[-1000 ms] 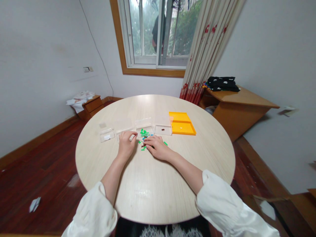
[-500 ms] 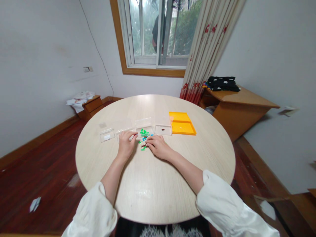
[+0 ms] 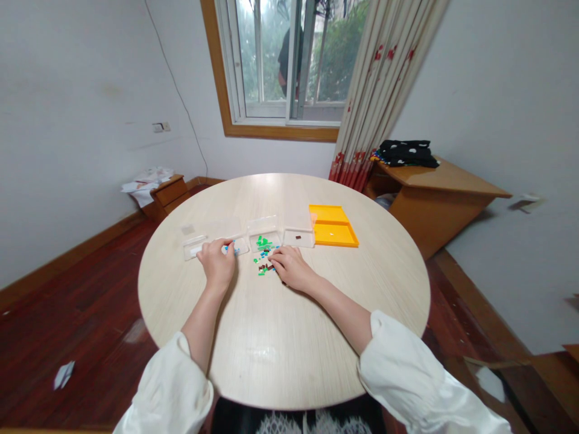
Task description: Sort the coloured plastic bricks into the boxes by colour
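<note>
My left hand (image 3: 218,263) hovers over a clear box with blue blocks (image 3: 241,246) in it, thumb and fingertips pinched together. A speck of blue shows at those fingertips, seemingly a small blue block. Beside the loose pile of small blocks (image 3: 263,269), brown, green and blue, rests my right hand (image 3: 295,269). Its fingers are bent and closed at the pile's right edge; what they hold, if anything, is hidden. Just behind the pile, an open clear box (image 3: 277,240) contains green blocks (image 3: 262,243).
Right of the green blocks lies a clear box (image 3: 308,241) with one brown block (image 3: 298,237). An open yellow case (image 3: 348,243) adjoins it, a small white piece inside. At far left is a small clear box (image 3: 187,254) with something white. All stand on a round table (image 3: 280,337).
My left hand has moved left from the pile to the clear box, uncovering the blue blocks there. My right hand has shifted only slightly, staying beside the pile.
</note>
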A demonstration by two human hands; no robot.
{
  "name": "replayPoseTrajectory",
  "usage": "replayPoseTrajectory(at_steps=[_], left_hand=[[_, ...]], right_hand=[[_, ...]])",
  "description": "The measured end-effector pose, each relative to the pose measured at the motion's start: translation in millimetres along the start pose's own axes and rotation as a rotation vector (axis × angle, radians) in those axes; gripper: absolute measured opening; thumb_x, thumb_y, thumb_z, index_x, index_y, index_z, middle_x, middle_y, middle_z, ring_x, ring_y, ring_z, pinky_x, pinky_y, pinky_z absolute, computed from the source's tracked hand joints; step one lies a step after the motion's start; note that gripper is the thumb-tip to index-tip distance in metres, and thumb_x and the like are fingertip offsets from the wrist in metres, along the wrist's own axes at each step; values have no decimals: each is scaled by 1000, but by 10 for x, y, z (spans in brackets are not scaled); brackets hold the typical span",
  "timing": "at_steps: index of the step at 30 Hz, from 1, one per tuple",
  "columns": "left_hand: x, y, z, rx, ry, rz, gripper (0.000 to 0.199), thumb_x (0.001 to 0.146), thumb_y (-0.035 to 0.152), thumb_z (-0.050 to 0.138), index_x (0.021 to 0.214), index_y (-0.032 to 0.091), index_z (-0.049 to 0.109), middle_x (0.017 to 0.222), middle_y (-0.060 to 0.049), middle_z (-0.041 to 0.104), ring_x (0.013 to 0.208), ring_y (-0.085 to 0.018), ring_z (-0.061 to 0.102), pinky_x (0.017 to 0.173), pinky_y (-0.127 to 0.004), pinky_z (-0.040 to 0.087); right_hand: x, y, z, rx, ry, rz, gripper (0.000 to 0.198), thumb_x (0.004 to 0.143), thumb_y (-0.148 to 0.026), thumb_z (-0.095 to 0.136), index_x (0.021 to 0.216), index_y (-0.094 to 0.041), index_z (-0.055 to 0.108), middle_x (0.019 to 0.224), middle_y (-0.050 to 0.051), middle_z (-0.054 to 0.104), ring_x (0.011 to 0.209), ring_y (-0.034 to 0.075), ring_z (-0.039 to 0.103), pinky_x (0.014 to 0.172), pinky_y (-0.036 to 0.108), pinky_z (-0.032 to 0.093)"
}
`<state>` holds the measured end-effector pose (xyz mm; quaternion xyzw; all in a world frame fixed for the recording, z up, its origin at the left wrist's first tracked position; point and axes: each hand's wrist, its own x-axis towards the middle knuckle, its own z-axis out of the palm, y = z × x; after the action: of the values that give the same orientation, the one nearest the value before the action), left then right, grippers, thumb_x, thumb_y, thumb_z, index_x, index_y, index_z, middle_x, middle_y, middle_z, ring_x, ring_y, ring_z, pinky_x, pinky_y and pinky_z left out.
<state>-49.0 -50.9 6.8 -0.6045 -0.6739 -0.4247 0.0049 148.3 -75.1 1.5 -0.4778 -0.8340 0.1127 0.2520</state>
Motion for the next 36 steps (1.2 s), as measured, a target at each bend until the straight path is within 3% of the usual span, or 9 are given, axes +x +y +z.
replayPoseTrajectory(at_steps=[13, 24, 36], left_hand=[[-2, 39, -24, 115, -99, -49, 28, 78, 26, 45, 91, 18, 69, 98, -10, 69, 98, -31, 52, 84, -44, 31], [-17, -47, 41, 43, -34, -1, 27, 77, 28, 46, 89, 19, 70, 95, -13, 69, 95, -33, 52, 84, -50, 30], [-35, 23, 20, -28, -22, 25, 21, 78, 26, 48, 84, 18, 67, 91, -10, 69, 91, -28, 54, 83, -44, 33]], right_hand=[[5, 3, -22, -14, -15, 10, 23, 91, -16, 44, 99, -15, 65, 102, 9, 65, 100, 19, 51, 86, 34, 31], [15, 36, 1, -23, 15, 15, 19, 88, -12, 48, 97, -16, 65, 100, 9, 67, 98, 19, 54, 84, 34, 31], [6, 28, 1, -5, -2, -39, 19, 85, -9, 51, 90, -16, 68, 102, 8, 67, 101, 19, 54, 85, 37, 31]])
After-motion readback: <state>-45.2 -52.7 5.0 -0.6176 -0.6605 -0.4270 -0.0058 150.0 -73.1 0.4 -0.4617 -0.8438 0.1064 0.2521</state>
